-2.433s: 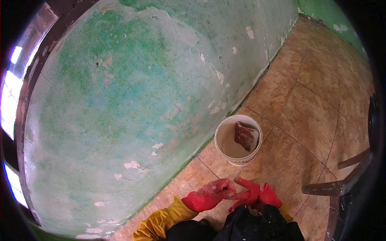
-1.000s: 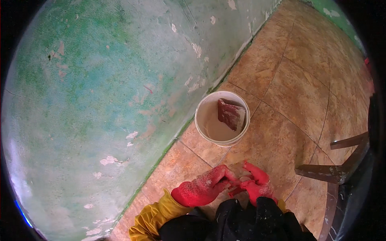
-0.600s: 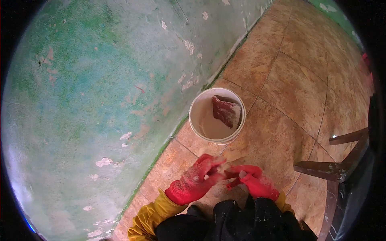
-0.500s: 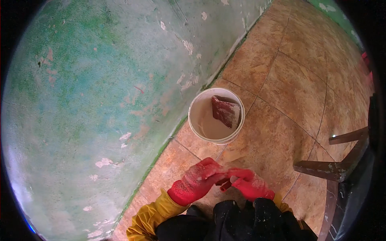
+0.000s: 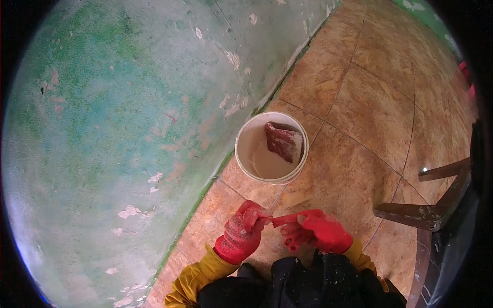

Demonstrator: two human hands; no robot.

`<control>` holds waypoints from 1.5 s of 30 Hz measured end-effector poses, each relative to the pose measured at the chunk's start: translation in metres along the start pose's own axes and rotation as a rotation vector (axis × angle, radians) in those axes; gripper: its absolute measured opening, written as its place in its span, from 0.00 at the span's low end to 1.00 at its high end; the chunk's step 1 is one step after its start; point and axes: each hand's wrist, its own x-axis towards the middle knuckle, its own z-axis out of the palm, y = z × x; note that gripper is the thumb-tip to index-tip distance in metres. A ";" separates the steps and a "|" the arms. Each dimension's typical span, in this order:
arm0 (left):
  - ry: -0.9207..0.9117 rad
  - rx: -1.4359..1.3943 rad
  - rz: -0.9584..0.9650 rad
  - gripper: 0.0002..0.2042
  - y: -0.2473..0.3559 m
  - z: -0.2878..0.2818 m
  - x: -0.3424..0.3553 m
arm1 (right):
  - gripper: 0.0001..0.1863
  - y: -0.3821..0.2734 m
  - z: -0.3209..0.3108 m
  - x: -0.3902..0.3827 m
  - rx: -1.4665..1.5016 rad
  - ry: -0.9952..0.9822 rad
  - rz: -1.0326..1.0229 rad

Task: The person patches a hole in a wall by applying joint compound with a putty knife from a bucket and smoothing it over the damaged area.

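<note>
Both my hands wear red work gloves dusted with pale powder, with mustard-yellow sleeves at the wrists. My left hand is closed in a pinch on the tip of a stretched red glove finger, which runs across to my right hand. That strip looks like part of the right glove. The right hand's other glove fingers hang bent and loose below it, apart from one another. Just beyond the hands, a white bucket stands on the floor. Inside it, a folded dark-red piece, whitened along one side, leans against the wall.
A green, patchy wall with flaked spots rises on the left, close beside the bucket. Brown tiles cover the floor. At the right, a dark wooden piece of furniture sticks its legs toward me. My dark clothing shows at the bottom.
My hands were close together and have drawn apart, the left one moving left. The red glove finger is now stretched between them. Bucket and wall have shifted slightly left in view.
</note>
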 end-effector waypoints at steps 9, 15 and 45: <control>-0.195 -0.337 0.072 0.12 0.008 0.004 0.008 | 0.10 0.005 0.010 0.033 -0.583 0.266 -0.076; -0.080 -0.256 0.089 0.11 0.007 -0.009 0.008 | 0.11 -0.024 0.012 0.041 -1.030 -0.027 -0.174; -0.422 0.093 0.110 0.09 -0.004 -0.022 -0.015 | 0.29 0.020 -0.026 0.030 -0.518 -0.067 0.028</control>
